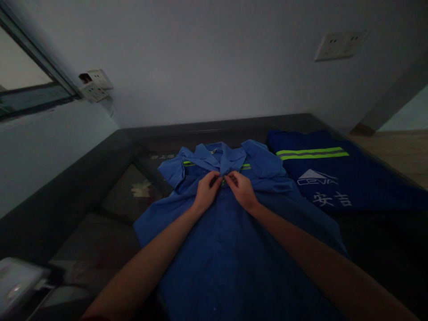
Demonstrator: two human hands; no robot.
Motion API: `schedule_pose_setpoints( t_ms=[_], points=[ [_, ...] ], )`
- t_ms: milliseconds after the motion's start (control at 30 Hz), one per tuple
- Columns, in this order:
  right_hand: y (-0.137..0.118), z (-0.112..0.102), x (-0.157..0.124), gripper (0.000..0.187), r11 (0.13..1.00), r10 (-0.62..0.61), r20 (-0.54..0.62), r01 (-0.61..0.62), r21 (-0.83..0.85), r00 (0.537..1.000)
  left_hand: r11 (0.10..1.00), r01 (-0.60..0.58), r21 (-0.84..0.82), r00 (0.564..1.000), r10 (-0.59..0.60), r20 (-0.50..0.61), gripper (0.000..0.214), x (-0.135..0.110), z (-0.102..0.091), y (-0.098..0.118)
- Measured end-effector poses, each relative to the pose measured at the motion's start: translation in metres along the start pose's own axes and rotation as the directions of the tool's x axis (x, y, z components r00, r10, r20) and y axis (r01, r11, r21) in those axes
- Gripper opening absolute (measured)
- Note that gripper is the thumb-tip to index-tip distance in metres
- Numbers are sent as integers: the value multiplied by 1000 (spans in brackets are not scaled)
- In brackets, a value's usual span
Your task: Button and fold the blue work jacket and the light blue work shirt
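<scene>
A blue short-sleeved work shirt (230, 249) lies front up on a dark surface, its collar toward the wall. Yellow-green reflective strips show near its chest. My left hand (207, 189) pinches the front placket just below the collar. Opposite it, my right hand (239, 187) pinches the same spot, and the fingertips of both hands nearly meet. Whatever small part lies between the fingers, such as a button, is hidden. Lower down the placket the shirt front lies together.
A folded dark blue garment (310, 171) with a reflective stripe and white lettering lies at the right. At the lower left is a pale device (20, 283). The dark surface (76, 178) meets a wall with sockets (341, 45). A window frame (40, 62) is at upper left.
</scene>
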State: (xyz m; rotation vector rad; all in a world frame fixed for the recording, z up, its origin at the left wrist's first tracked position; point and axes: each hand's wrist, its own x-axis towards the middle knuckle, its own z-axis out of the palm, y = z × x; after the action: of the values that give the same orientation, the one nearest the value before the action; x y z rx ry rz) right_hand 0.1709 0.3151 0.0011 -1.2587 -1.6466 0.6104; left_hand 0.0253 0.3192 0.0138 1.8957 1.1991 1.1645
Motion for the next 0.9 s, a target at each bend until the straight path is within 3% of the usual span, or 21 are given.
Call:
schedule_pose_setpoints(
  t_ms=[133,400,733,900],
  points=[
    [-1,-2,0,23,997,28,27,-30,76,999,998,-16,65,1000,14,21,9,-1,0,0],
    [0,1,1,27,990,28,44,-22,-138,999,990,-82,113,996,78,41,10,0,-1,-2],
    [1,1,2,27,980,68,-62,-55,190,996,996,-5,91,998,0,57,16,0,0,5],
    [1,1,4,30,978,47,-42,-37,206,998,997,24,71,998,-20,-53,7,-2,0,7]
  ],
)
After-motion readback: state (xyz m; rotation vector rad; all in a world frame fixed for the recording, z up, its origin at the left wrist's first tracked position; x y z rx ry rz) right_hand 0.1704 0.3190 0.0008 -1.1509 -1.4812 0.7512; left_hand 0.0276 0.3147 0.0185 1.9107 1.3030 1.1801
